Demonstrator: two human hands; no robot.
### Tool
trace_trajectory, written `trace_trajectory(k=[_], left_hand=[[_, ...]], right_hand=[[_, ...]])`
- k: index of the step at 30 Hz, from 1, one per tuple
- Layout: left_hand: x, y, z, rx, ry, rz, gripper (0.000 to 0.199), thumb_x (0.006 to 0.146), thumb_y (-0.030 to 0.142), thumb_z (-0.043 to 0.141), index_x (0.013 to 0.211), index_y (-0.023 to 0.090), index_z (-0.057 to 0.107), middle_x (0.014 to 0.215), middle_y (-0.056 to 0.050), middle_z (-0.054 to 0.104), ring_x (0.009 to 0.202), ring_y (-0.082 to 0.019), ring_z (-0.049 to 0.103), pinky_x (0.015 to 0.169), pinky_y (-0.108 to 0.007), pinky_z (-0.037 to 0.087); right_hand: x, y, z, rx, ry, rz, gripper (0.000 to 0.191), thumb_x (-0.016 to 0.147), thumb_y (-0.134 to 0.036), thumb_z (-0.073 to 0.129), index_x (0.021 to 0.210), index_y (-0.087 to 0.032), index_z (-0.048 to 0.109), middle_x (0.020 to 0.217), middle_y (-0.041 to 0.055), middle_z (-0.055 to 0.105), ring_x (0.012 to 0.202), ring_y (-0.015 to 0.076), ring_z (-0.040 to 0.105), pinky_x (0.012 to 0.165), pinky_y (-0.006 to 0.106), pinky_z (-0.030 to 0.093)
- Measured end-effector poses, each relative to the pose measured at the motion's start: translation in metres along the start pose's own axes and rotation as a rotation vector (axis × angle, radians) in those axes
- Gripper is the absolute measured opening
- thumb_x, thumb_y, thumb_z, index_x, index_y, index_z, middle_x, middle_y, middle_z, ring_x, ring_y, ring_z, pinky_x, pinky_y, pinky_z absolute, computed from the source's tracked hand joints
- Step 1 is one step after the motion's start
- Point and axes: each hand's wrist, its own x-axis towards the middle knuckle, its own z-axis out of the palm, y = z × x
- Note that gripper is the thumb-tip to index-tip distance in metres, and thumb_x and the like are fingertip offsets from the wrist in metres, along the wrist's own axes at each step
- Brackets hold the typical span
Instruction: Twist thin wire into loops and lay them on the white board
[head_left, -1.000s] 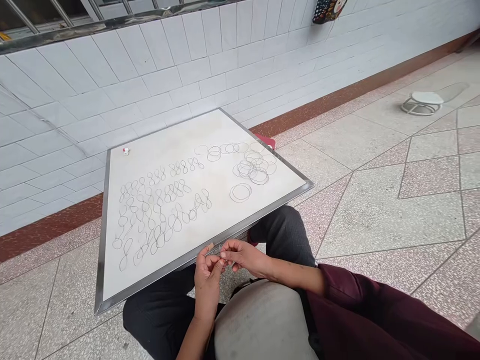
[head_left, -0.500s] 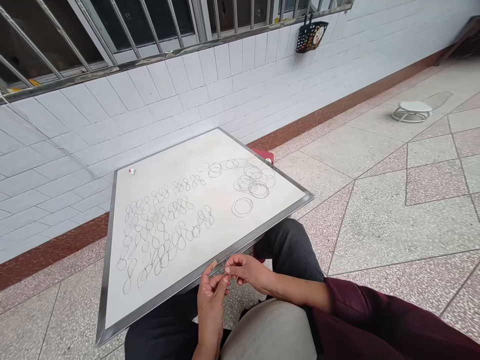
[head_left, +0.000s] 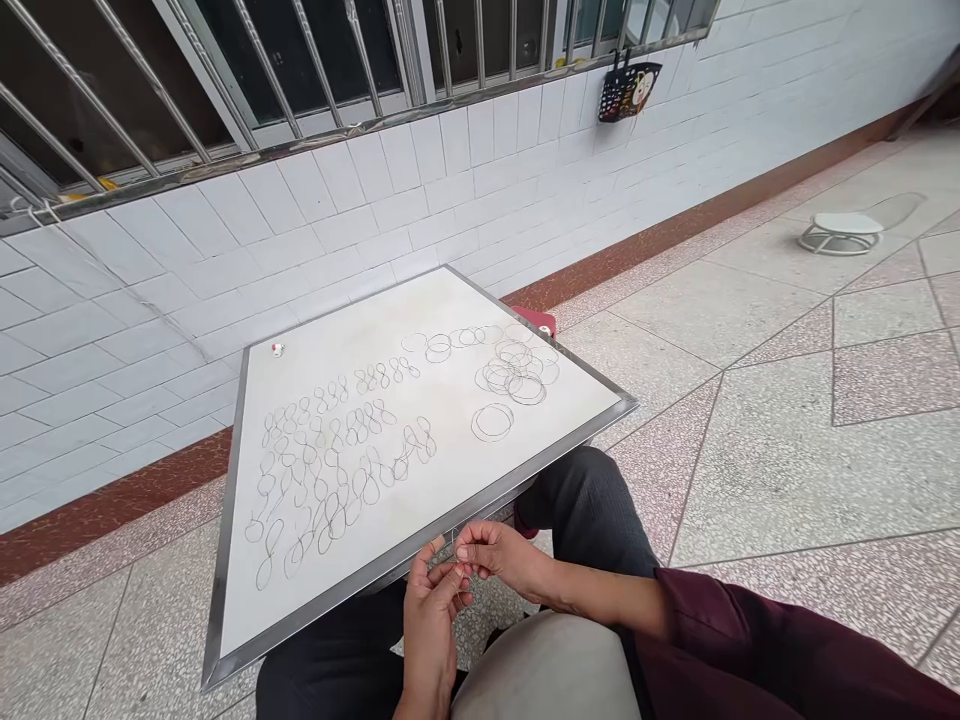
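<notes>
My left hand (head_left: 435, 600) and my right hand (head_left: 495, 550) meet at the near edge of the white table (head_left: 442, 300), fingertips almost touching. Both pinch a thin wire loop (head_left: 453, 540), only partly visible between the fingers. A tan bandage or tape wraps one left fingertip. On the tabletop lie rows of thin wires twisted into figure-eights (head_left: 367, 485), filling the left and middle. Plain round wire rings (head_left: 493, 422) lie on the right side, several overlapping in a pile.
A tiny white-and-red object (head_left: 277, 349) sits at the table's far left corner. Behind stands a tiled wall with barred windows and a hanging black basket (head_left: 628, 92). A red stool (head_left: 536, 320) shows past the table's far side; a low white chair (head_left: 840, 232) stands on the floor at right.
The view has shifted slightly, so everything sits a little further right and lower. My hands stay together, with small finger movements around the wire.
</notes>
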Motion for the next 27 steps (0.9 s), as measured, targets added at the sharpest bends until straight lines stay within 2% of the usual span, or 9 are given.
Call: trace_trajectory(k=[3, 10, 16, 22, 27], left_hand=[[-0.002, 0.0, 0.0, 0.015, 0.01, -0.003, 0.062, 0.066, 0.034, 0.081, 0.12, 0.019, 0.054, 0.076, -0.001, 0.066, 0.069, -0.016, 0.063, 0.065, -0.029, 0.049], [-0.006, 0.0, -0.001, 0.146, -0.018, 0.125, 0.067, 0.072, 0.039, 0.078, 0.127, 0.017, 0.045, 0.074, -0.001, 0.068, 0.07, -0.018, 0.064, 0.062, -0.028, 0.048], [-0.009, 0.001, 0.003, 0.126, -0.024, 0.133, 0.066, 0.073, 0.038, 0.077, 0.128, 0.017, 0.047, 0.076, -0.002, 0.069, 0.068, -0.017, 0.064, 0.065, -0.029, 0.048], [-0.009, 0.004, 0.001, 0.083, -0.032, 0.089, 0.067, 0.074, 0.04, 0.075, 0.13, 0.016, 0.047, 0.083, -0.004, 0.07, 0.075, -0.018, 0.066, 0.073, -0.032, 0.05], [-0.005, 0.003, -0.001, 0.13, -0.063, 0.07, 0.071, 0.072, 0.032, 0.078, 0.133, 0.016, 0.045, 0.086, -0.005, 0.072, 0.077, -0.016, 0.064, 0.079, -0.032, 0.05]], right_hand=[[0.0, 0.003, 0.0, -0.005, -0.016, 0.007, 0.042, 0.063, -0.05, 0.082, 0.076, -0.016, 0.061, 0.065, -0.0038, 0.06, 0.056, 0.0079, 0.05, 0.055, 0.022, 0.034], [-0.004, -0.001, -0.006, -0.044, -0.067, 0.042, 0.043, 0.064, -0.049, 0.081, 0.085, -0.016, 0.065, 0.07, -0.0028, 0.063, 0.061, 0.0092, 0.055, 0.053, 0.021, 0.034], [-0.007, -0.006, -0.01, -0.061, -0.083, 0.034, 0.043, 0.062, -0.048, 0.082, 0.084, -0.015, 0.067, 0.073, -0.0027, 0.063, 0.063, 0.0086, 0.053, 0.056, 0.021, 0.037], [-0.004, -0.005, -0.014, -0.096, -0.062, 0.037, 0.04, 0.066, -0.049, 0.079, 0.084, -0.016, 0.065, 0.076, -0.0013, 0.065, 0.065, 0.0094, 0.053, 0.056, 0.022, 0.037], [-0.001, -0.003, -0.017, -0.133, -0.058, 0.001, 0.034, 0.07, -0.046, 0.077, 0.085, -0.018, 0.064, 0.076, -0.0028, 0.061, 0.065, 0.0094, 0.051, 0.057, 0.022, 0.037]])
